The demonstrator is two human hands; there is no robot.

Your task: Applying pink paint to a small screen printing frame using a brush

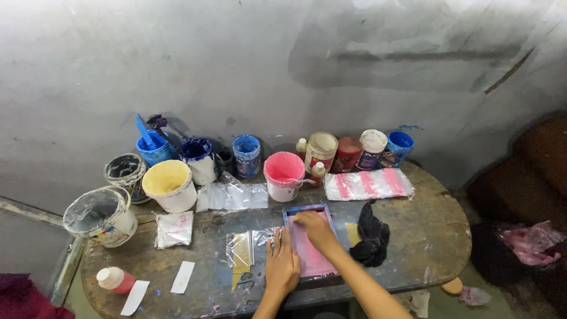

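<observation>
A small wood-framed printing screen (309, 208) with a pink mesh lies near the front edge of a worn round table (425, 230). My left hand (281, 266) rests flat on the screen's left side, fingers together, beside a clear plastic bag (243, 251). My right hand (316, 229) presses down on the pink mesh near its top, fingers curled over a small yellowish thing I cannot make out. A black rag (371, 236) lies just right of the screen.
Several open paint tubs stand along the back: yellow (168, 184), pink (284, 175), blue (246, 155). Jars and small bottles stand behind them. A pink-striped plastic pack (369, 184) lies at the right. White paper strips (183, 276) and a red bottle (116, 279) lie front left.
</observation>
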